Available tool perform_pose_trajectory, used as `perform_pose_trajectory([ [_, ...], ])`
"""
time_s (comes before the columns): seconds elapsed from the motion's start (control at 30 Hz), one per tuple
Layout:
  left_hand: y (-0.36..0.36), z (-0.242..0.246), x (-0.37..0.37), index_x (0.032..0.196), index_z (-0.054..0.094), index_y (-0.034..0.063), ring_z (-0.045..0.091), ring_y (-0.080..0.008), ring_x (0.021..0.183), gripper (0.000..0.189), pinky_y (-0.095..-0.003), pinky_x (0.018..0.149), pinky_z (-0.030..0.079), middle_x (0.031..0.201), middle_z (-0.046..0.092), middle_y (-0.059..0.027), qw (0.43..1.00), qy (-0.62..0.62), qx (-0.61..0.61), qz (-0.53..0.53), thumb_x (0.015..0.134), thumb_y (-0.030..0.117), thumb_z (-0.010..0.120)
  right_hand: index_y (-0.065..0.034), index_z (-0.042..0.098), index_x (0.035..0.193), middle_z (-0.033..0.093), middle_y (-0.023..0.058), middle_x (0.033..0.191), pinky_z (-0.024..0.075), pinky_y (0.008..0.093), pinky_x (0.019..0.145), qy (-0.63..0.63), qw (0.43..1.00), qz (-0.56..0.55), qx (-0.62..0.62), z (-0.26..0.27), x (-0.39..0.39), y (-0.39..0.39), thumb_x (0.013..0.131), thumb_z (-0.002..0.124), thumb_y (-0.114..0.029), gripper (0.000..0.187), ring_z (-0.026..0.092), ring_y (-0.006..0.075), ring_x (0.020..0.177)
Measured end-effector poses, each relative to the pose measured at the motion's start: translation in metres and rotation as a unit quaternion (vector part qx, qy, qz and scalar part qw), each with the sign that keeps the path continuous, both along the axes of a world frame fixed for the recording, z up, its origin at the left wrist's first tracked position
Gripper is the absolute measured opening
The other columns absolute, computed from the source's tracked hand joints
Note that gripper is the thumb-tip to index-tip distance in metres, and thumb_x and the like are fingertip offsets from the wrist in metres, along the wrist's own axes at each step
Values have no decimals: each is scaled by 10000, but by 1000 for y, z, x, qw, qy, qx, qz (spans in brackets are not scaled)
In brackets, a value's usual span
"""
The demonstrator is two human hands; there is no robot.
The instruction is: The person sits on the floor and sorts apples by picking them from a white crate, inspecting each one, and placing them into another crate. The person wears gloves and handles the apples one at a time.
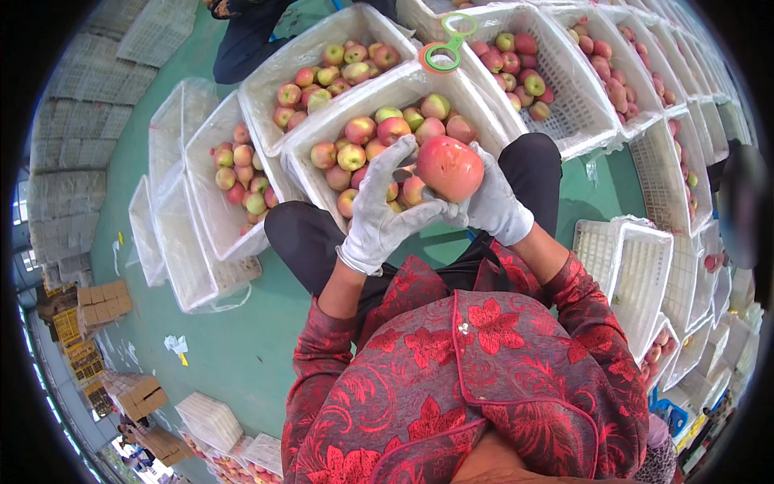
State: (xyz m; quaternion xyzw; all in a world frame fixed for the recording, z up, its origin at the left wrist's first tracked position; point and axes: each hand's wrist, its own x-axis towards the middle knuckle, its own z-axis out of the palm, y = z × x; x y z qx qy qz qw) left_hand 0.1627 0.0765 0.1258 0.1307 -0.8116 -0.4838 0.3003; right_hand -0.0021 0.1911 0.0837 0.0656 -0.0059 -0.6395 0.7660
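A large red apple (450,168) with a few brown marks on its skin rests in my right hand (497,199), in front of my body. My left hand (387,202) is just beside it, thumb and fingers spread in a C shape with nothing visible between them; its thumb tip comes close to the right fingers. Both hands wear white gloves. Beneath them stands a white plastic crate (302,172) lined with clear film, holding many red and yellow-green apples (360,130). A green and orange fruit-sizing ring gauge (444,55) lies on the crate's far corner.
More lined crates of apples stand ahead (266,78), to the left (199,181) and to the right (580,103). Lined crates without visible fruit (175,242) sit at left. Another person's dark-clothed leg (245,45) is at the top. Stacked cardboard boxes (106,302) line the far left.
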Motion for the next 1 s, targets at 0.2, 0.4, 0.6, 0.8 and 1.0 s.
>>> perform_pose_trajectory([
  [0.2,-16,13,7,1380,460,38,538,-233,1240,800,-360,1052,439,1340,543,-118,995,-34,-33,-84,695,148,859,-94,467,1354,652,202,1089,515,378,523,317,946,41,54,-38,0,3,916,343,-728,781,639,317,688],
  [0.4,-46,20,49,1279,534,37,562,-234,1194,684,-359,1034,446,1249,592,-122,989,-127,74,3,673,130,838,9,466,1318,690,166,1004,502,273,418,492,867,75,33,0,31,-12,930,280,-738,862,659,237,617],
  [0.6,-174,-58,155,1203,595,34,659,-278,955,651,-373,839,528,1104,669,-155,917,-98,40,384,682,337,840,21,477,1338,685,139,1038,510,241,479,480,870,76,79,-19,31,-14,968,355,-647,773,671,178,718],
  [0.8,-254,-174,230,976,672,-12,681,-311,854,604,-415,699,530,952,681,-195,817,-277,137,487,721,530,753,22,489,1316,688,137,1011,505,237,462,474,860,59,181,-46,28,-2,1012,411,-513,620,659,166,684],
  [1.0,-293,-219,196,1196,661,73,606,-332,1168,689,-412,958,492,1225,642,-201,756,-490,163,402,813,632,534,31,473,1330,688,145,1018,502,231,453,515,822,51,238,-48,23,4,1024,454,-422,547,640,157,662],
])
